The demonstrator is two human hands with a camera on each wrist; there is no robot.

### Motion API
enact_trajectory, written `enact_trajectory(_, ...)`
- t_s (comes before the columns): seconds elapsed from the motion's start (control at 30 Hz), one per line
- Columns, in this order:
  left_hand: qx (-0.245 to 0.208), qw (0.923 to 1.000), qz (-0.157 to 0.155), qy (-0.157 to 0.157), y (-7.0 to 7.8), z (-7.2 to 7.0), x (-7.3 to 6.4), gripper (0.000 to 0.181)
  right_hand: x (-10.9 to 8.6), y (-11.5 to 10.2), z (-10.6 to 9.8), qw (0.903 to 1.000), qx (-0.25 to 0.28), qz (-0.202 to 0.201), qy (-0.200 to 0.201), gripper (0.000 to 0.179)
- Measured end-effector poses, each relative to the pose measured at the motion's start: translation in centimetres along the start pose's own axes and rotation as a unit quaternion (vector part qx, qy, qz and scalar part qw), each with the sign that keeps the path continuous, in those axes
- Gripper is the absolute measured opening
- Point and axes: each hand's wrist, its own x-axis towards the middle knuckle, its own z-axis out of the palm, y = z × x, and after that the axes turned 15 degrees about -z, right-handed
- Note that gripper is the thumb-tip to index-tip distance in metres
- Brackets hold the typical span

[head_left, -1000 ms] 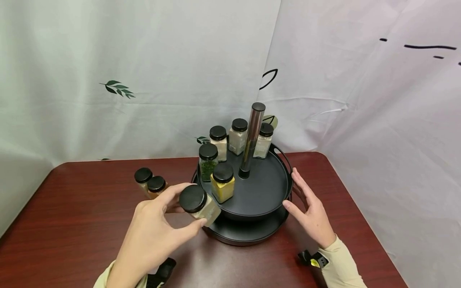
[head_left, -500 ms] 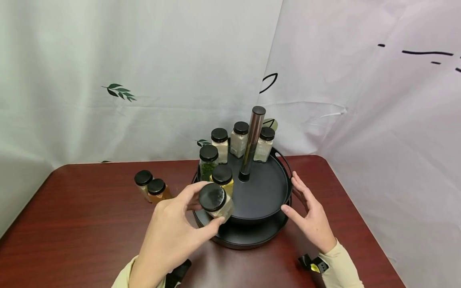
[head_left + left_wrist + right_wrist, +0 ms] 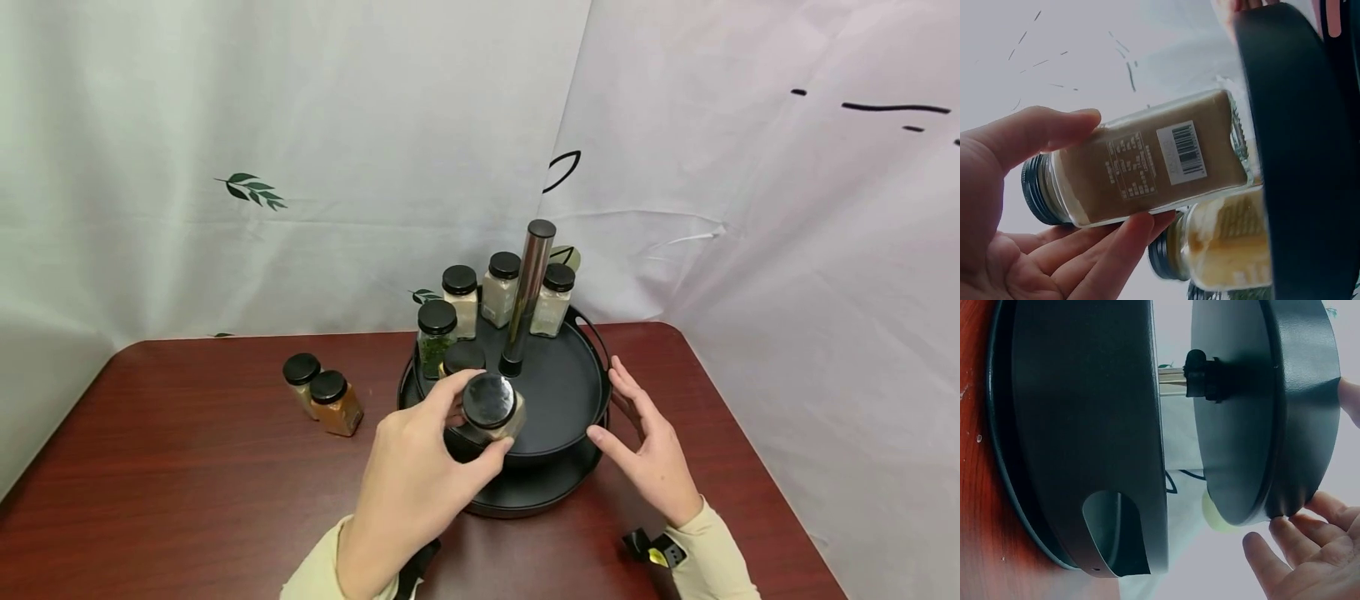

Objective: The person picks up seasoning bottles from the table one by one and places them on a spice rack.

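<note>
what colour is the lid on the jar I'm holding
The lid is black, clearest in the head view.

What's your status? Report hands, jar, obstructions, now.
Left hand gripping brown-filled jar, at upper tray's near edge. Right hand against that tray's side. Yellow-filled jar close behind.

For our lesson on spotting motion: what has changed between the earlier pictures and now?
The left hand carried its jar rightward, now partly hiding the yellow jar. Nothing was let go. The right hand stays at the upper tray; the other jars stayed put.
</note>
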Motion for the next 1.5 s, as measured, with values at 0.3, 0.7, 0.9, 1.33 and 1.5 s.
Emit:
enact_trajectory(0.3, 0.043, 0.999, -0.006, 0.004, 0.1, 2.1, 0.2, 0.065, 0.0, 0.2, 0.0, 1.0, 0.0, 0.0, 0.001, 0.076)
enact_trajectory(0.7, 0.066, 0.9977, 0.007, 0.017, -0.1, 4.1, 0.3, 0.065, 0.0, 0.4, 0.1, 1.0, -0.005, -0.003, 0.001, 0.076)
enact_trajectory(0.9, 0.066, 0.9974, 0.011, 0.028, -0.4, 4.7, 0.4, 0.063, 0.0, 0.4, 0.1, 1.0, -0.008, -0.001, 0.002, 0.076)
enact_trajectory(1.33, 0.076, 0.996, 0.01, 0.046, -0.6, 5.3, 0.3, 0.067, -0.1, 0.4, 0.1, 0.9999, -0.012, 0.0, -0.002, 0.079)
enact_trajectory(1.5, 0.075, 0.9959, 0.008, 0.05, -0.7, 5.4, 0.2, 0.067, 0.0, 0.4, 0.0, 0.9999, -0.015, -0.004, -0.002, 0.079)
